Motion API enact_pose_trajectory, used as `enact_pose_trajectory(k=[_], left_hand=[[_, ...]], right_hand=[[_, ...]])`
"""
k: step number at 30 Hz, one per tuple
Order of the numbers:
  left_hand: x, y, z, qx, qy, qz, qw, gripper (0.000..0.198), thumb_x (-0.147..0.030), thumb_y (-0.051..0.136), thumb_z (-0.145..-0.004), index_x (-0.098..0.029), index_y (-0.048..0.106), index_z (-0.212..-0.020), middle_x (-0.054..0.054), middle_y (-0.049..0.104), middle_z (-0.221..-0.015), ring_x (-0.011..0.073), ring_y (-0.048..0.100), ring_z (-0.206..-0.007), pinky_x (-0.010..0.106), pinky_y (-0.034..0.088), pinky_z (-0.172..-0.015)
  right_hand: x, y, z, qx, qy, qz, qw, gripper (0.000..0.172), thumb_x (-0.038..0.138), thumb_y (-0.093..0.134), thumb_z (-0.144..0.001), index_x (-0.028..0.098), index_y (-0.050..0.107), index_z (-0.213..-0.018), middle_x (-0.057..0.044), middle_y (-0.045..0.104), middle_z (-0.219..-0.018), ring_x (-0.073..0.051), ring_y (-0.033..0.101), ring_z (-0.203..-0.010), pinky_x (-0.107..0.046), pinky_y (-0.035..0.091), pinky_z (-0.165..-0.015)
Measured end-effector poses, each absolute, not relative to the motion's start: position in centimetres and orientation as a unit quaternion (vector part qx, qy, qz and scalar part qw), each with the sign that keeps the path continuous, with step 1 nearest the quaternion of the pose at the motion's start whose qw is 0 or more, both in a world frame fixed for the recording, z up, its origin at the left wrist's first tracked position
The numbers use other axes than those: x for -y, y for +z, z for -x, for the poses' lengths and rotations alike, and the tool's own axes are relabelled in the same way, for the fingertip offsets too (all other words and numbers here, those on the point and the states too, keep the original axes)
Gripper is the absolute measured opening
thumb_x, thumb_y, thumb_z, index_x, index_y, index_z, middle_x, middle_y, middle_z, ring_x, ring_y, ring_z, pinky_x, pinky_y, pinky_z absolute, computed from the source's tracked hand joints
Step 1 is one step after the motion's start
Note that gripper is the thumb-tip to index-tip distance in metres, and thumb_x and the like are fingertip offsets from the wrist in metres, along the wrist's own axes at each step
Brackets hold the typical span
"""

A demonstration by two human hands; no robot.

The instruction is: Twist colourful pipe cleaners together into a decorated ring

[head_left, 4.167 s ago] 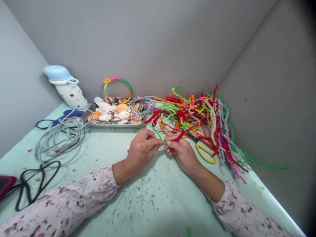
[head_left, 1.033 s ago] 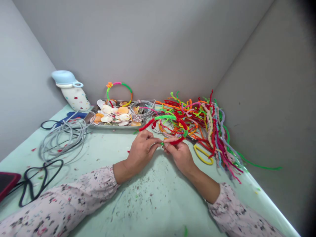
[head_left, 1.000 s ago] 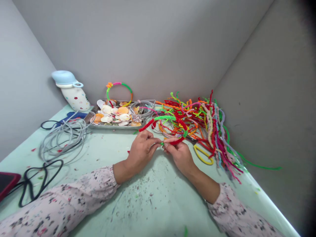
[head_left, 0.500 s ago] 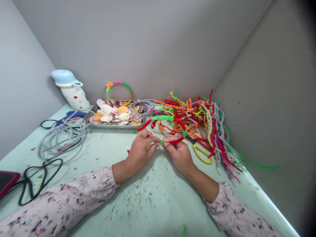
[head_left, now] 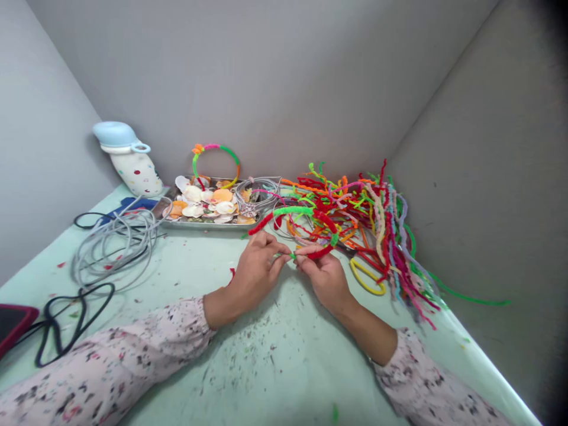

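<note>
On my feed the only markings I find are small printed motifs on the white bottle [head_left: 137, 171] in the upper left of the frame, too small for me to make out. I see two bare hands near the centre, thumb and forefinger of each pressed together: the left hand [head_left: 257, 266] pinches a short green strip [head_left: 293, 256], and the right hand [head_left: 323, 275] pinches the lower end of a fuzzy hoop [head_left: 293, 210] where it meets that strip. The hoop arches above both hands, in the middle of the frame; I count three red stretches and two green ones along it. Compared with about four seconds ago, it sits lower in my view, and the thin green strand that stood up between the hands then has gone from sight; against the last half second, the pinch is the same. Around the work I count one metal tray [head_left: 213, 226] left of centre, piled with shells [head_left: 224, 207] too overlapped to number, one multicoloured ring [head_left: 228, 152] standing at its back, one pair of yellow-handled scissors [head_left: 375, 291] right of centre, and one heap of fuzzy stems [head_left: 350, 201], too tangled to count, spreading across the right.
</note>
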State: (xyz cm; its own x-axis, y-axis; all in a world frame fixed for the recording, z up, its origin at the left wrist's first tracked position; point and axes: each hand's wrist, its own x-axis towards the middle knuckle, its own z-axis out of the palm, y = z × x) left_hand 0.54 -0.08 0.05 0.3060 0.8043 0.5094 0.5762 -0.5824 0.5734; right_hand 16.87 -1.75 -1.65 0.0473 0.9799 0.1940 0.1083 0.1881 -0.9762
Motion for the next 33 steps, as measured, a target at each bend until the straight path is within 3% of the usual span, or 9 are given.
enact_pose_trajectory(k=[2,7,9,12,14,19,28,33], left_hand=[[0.4,0.3,-0.6,-0.418,0.434,-0.784,0.15,0.012,-0.02,0.06,-0.082,-0.02,0.066,-0.093,0.006,0.054,-0.097,0.0186,0.052,-0.096,0.034,0.044,-0.087],[0.6,0.6,-0.5,-0.422,0.515,-0.729,0.157,0.046,-0.027,0.065,-0.08,-0.018,0.049,-0.121,0.009,0.053,-0.113,0.0187,0.052,-0.1,0.033,0.044,-0.087],[0.2,0.5,-0.4,-0.44,0.513,-0.715,0.18,0.041,-0.03,0.065,-0.08,-0.018,0.053,-0.116,0.008,0.055,-0.109,0.0183,0.053,-0.097,0.033,0.044,-0.086],[-0.2,0.2,-0.3,-0.442,0.473,-0.721,0.248,0.018,-0.033,0.061,-0.082,-0.018,0.066,-0.092,0.006,0.06,-0.098,0.0179,0.055,-0.094,0.032,0.044,-0.085],[-0.4,0.1,-0.4,-0.428,0.466,-0.72,0.286,0.018,-0.033,0.06,-0.084,-0.018,0.069,-0.083,0.006,0.063,-0.092,0.0175,0.056,-0.091,0.032,0.044,-0.085],[-0.3,-0.2,-0.5,-0.397,0.476,-0.716,0.321,0.018,-0.033,0.061,-0.083,-0.018,0.071,-0.08,0.006,0.066,-0.087,0.018,0.057,-0.093,0.03,0.043,-0.086],[-0.2,0.4,-0.7,-0.415,0.431,-0.685,0.415,0.025,-0.031,0.057,-0.083,-0.014,0.064,-0.068,0.004,0.062,-0.079,0.0155,0.056,-0.078,0.025,0.043,-0.07],[0.0,0.4,-0.8,-0.416,0.41,-0.671,0.457,0.024,-0.035,0.054,-0.084,-0.013,0.064,-0.078,0.005,0.058,-0.083,0.0151,0.054,-0.077,0.024,0.04,-0.063]], right_hand=[[1.6,-1.6,-16.9,0.519,0.457,0.468,0.55,0.012,0.031,0.063,-0.076,0.02,0.064,-0.081,0.002,0.06,-0.066,-0.013,0.053,-0.061,-0.026,0.042,-0.061],[1.2,-1.6,-17.1,0.416,0.545,0.414,0.599,0.014,0.028,0.066,-0.073,0.019,0.065,-0.082,0.001,0.062,-0.065,-0.011,0.053,-0.058,-0.023,0.041,-0.055],[1.1,-1.6,-17.0,0.395,0.562,0.403,0.605,0.014,0.027,0.067,-0.072,0.018,0.065,-0.082,0.001,0.063,-0.064,-0.01,0.053,-0.057,-0.021,0.04,-0.054],[1.2,-1.5,-17.0,0.381,0.586,0.396,0.596,0.014,0.026,0.068,-0.07,0.018,0.065,-0.081,0.001,0.064,-0.064,-0.009,0.054,-0.057,-0.02,0.04,-0.053],[1.2,-1.4,-16.9,0.383,0.595,0.394,0.587,0.014,0.026,0.069,-0.07,0.018,0.065,-0.081,0.001,0.064,-0.064,-0.009,0.054,-0.057,-0.021,0.04,-0.053],[1.3,-1.5,-16.9,0.402,0.609,0.392,0.561,0.013,0.028,0.068,-0.071,0.018,0.065,-0.079,0.002,0.062,-0.063,-0.009,0.054,-0.057,-0.022,0.04,-0.054],[1.1,-2.3,-17.2,0.457,0.566,0.399,0.558,0.009,0.026,0.065,-0.077,0.02,0.065,-0.082,0.002,0.061,-0.066,-0.01,0.054,-0.062,-0.024,0.041,-0.061],[1.1,-2.3,-17.3,0.459,0.573,0.395,0.552,0.009,0.026,0.064,-0.077,0.02,0.064,-0.083,0.002,0.061,-0.065,-0.011,0.054,-0.062,-0.025,0.04,-0.06]])
